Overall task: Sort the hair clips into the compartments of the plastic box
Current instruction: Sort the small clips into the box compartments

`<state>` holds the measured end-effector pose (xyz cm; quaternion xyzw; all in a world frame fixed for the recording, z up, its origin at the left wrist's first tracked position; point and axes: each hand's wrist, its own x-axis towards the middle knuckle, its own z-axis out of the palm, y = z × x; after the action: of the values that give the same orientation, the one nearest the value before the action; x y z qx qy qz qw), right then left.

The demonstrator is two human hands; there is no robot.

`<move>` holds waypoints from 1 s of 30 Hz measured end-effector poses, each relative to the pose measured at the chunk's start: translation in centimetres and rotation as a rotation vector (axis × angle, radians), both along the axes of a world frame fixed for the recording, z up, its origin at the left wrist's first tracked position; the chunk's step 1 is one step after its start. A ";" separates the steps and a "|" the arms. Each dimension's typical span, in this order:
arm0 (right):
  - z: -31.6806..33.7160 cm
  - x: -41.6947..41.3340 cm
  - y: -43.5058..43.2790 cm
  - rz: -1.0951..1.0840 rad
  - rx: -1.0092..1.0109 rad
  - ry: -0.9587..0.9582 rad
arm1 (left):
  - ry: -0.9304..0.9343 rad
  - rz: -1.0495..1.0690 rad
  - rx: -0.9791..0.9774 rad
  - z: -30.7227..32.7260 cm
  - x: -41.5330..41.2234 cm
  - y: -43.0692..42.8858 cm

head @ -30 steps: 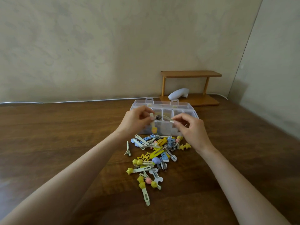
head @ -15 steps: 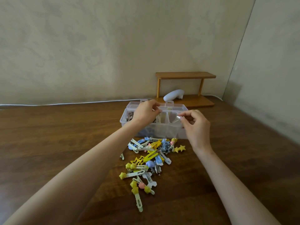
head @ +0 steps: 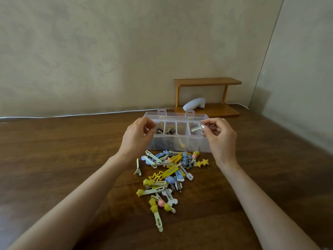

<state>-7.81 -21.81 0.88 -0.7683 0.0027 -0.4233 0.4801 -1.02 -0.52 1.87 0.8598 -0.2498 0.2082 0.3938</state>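
Fingers (head: 205,127) of the right hand (head: 220,139) pinch a pale clip (head: 196,128) over the plastic box's (head: 178,143) right-end compartment; released askew, it could catch a divider. Left hand (head: 136,137) curls emptily at the box's left end.

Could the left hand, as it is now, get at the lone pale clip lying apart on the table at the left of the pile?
Probably yes. The left hand appears to hold nothing, and the lone pale clip lies apart from the pile, just below that wrist, with bare table around it.
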 end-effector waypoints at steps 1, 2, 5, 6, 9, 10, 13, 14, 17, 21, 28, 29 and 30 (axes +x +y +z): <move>0.0 0.0 0.0 0.000 -0.001 0.006 | 0.003 -0.003 0.005 0.0 -0.1 0.1; -0.1 0.0 0.0 0.000 0.000 0.011 | 0.005 -0.008 0.015 -0.1 -0.1 0.2; 0.0 0.0 -0.1 -0.005 0.016 0.016 | -0.002 -0.019 0.044 -0.2 -0.1 0.3; 0.0 0.0 -0.2 -0.012 0.026 0.010 | -0.008 -0.017 0.056 -0.3 0.0 0.4; 0.0 0.0 -0.4 -0.036 0.049 -0.007 | -0.045 0.022 0.117 -0.6 0.2 0.6; 0.0 0.0 -0.4 -0.041 0.050 -0.008 | -0.065 0.043 0.151 -0.7 0.3 0.7; 0.0 0.1 -0.5 -0.052 0.040 -0.012 | -0.147 0.123 0.272 -0.9 0.4 0.9; 0.0 0.1 -0.5 -0.053 0.039 -0.014 | -0.168 0.148 0.301 -0.9 0.4 0.9; 0.1 0.1 -0.5 -0.054 0.037 -0.032 | -0.221 0.162 0.323 -1.0 0.5 0.9; 0.1 0.1 -0.6 -0.051 0.043 -0.042 | -0.233 0.115 0.325 -1.0 0.5 0.7; -0.4 0.9 0.5 -0.054 -0.166 -0.050 | -0.242 0.110 0.356 -0.8 0.4 0.8; -0.4 1.1 0.6 -0.044 -0.208 -0.041 | -0.240 0.112 0.355 -0.8 0.4 0.8; -0.5 1.4 0.8 -0.023 -0.254 -0.017 | -0.241 0.115 0.354 -0.8 0.4 0.8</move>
<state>-6.38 -21.03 0.43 -0.8192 -0.0462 -0.4322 0.3742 -0.63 0.25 1.09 0.8972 -0.2781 0.2844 0.1916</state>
